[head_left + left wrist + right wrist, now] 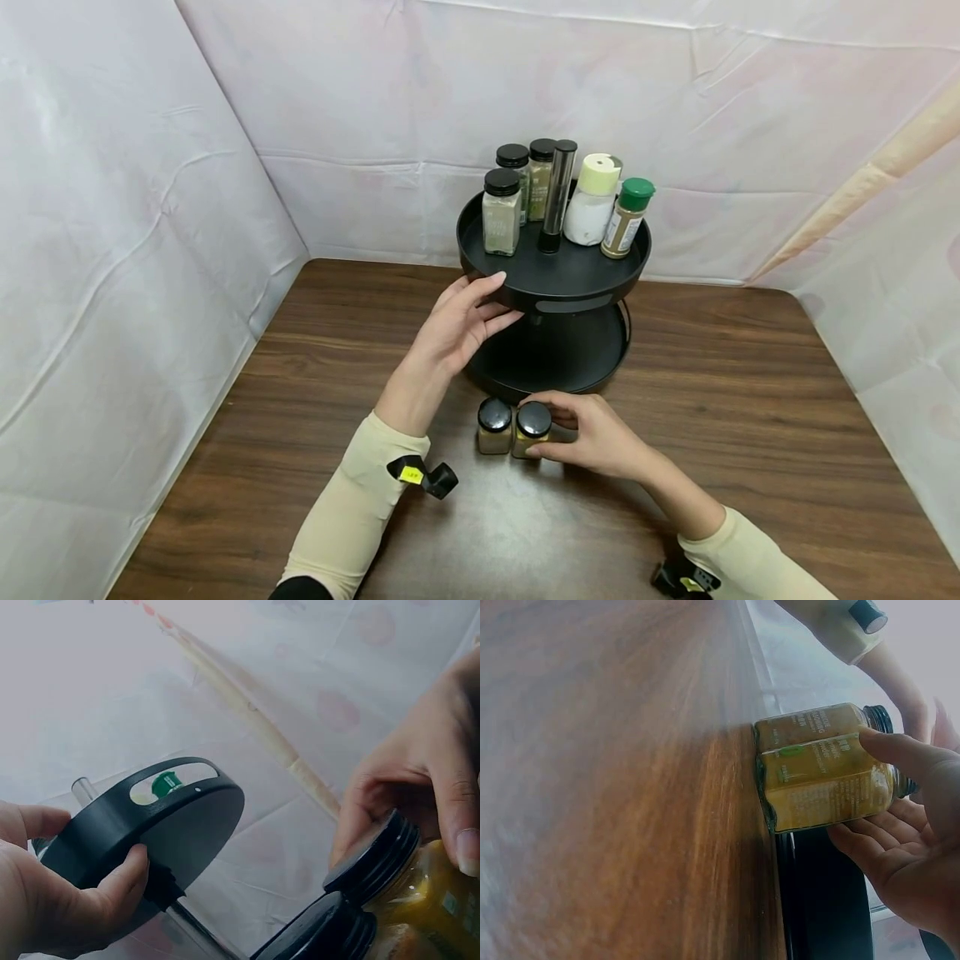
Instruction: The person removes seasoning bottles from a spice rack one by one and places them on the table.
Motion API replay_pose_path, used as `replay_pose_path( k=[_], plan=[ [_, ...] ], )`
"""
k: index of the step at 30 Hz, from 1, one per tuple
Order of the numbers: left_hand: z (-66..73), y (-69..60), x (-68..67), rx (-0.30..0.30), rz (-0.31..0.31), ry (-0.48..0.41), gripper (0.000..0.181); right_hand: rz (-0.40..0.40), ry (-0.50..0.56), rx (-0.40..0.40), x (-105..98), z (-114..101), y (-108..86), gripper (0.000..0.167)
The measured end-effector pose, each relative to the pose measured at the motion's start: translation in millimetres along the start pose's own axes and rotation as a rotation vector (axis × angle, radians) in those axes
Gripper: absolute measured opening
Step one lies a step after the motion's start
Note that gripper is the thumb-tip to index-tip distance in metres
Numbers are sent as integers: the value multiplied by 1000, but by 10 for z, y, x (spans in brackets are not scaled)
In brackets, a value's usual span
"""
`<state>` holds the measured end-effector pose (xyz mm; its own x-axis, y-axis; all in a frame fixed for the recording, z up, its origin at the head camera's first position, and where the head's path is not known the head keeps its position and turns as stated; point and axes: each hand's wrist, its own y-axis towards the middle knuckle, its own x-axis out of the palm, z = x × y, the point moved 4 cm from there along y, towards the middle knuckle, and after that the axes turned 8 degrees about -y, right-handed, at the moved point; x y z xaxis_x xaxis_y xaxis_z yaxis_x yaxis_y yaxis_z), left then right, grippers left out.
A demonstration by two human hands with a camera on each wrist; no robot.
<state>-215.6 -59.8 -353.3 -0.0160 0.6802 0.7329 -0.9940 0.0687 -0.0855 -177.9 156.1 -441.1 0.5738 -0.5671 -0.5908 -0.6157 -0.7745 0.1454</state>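
A black two-tier turntable rack stands on the table, its upper tray (pixel 570 287) above the lower tray (pixel 551 354). My left hand (pixel 461 325) grips the upper tray's rim at the left; the left wrist view shows the rim (pixel 112 817) between thumb and fingers. In front of the rack, two square glass spice jars with black lids stand side by side. My right hand (pixel 592 433) pinches the right jar (pixel 532 429), which holds yellow powder, between thumb and fingers. The left jar (pixel 494 427) stands right beside it. Both jars' bases meet the table in the right wrist view.
On the upper tray stand several black-lidded jars, including one at the front (pixel 502 212), a slim dark grinder (pixel 557 196), a white bottle with a pale yellow cap (pixel 591 204) and a green-capped shaker (pixel 628 218). White sheeting (pixel 360 125) hangs behind the wooden table (pixel 750 400).
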Motion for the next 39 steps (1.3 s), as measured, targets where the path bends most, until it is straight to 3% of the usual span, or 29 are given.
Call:
replay_pose_path(
  k=[7,22,29,35,39],
  plan=[
    [44,24,-49,-3,-8,34,55,-2,2,-17,7,2,2,55],
    [150,90,-192,31,45,-2,50,-7,10,-8,8,1,4,55],
    [60,59,-125,40,53,8,22,-11,12,11,8,-5,-15,55],
    [-46,26,-10,8,-3,7,34,-10,7,13,1,-11,-15,55],
    [-59,16,18,11,-5,-13,35,-8,6,6,-5,-11,-10,55]
  ],
)
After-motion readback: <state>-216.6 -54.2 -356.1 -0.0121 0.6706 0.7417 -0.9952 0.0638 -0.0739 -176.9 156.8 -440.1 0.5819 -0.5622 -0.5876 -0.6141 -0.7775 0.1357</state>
